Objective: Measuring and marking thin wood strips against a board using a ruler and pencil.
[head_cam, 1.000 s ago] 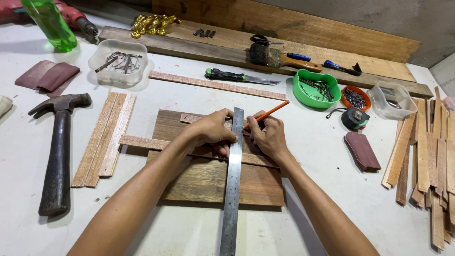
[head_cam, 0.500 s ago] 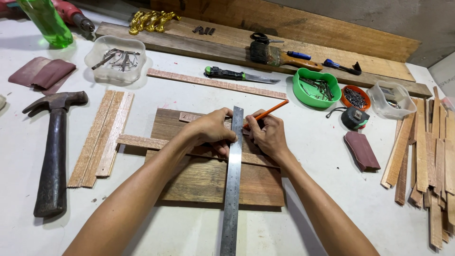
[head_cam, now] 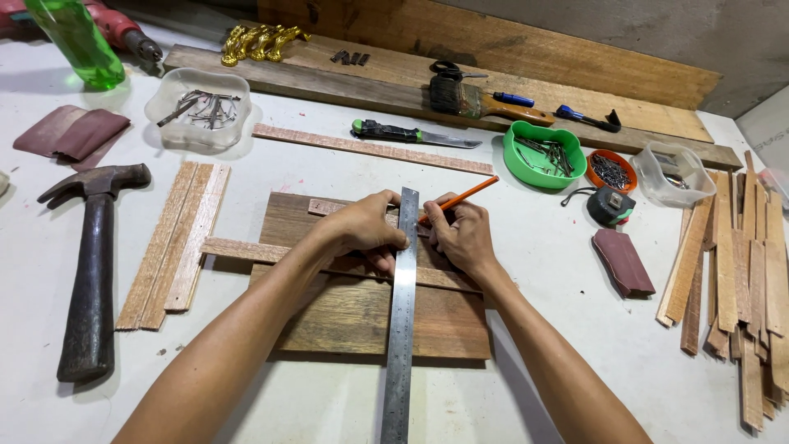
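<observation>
A steel ruler (head_cam: pixel 401 329) lies lengthwise across a dark wooden board (head_cam: pixel 362 312) on the white table. My left hand (head_cam: pixel 362 232) presses flat on the ruler's upper part and on thin wooden strips (head_cam: pixel 238 248) that cross the board. My right hand (head_cam: pixel 462 237) grips an orange pencil (head_cam: pixel 468 195), its tip hidden by the fingers right beside the ruler's edge near the board's top.
A hammer (head_cam: pixel 92 271) and loose strips (head_cam: pixel 173 242) lie left. Behind are a knife (head_cam: pixel 411 135), a brush (head_cam: pixel 477 100), a green bowl (head_cam: pixel 544 154) and clear tubs of nails (head_cam: pixel 199 108), and a tape measure (head_cam: pixel 610 205). Many strips (head_cam: pixel 740 271) are piled on the right.
The view has shifted slightly. Both hands stay on the ruler and pencil in nearly the same place.
</observation>
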